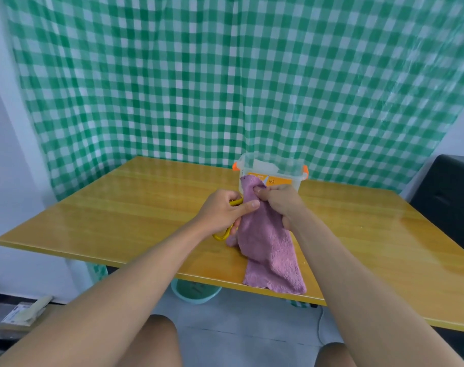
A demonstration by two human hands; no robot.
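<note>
Purple cloth point(265, 242) pinched by right hand point(279, 201), beside left hand point(225, 211) gripping scissors point(222, 236).

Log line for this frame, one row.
left hand: grips scissors | right hand: pinches purple cloth round blade | clear box: behind hands

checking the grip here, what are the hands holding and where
The left hand grips the yellow scissors by their handle loops; the right hand pinches the purple cloth near its raised upper end.
</note>
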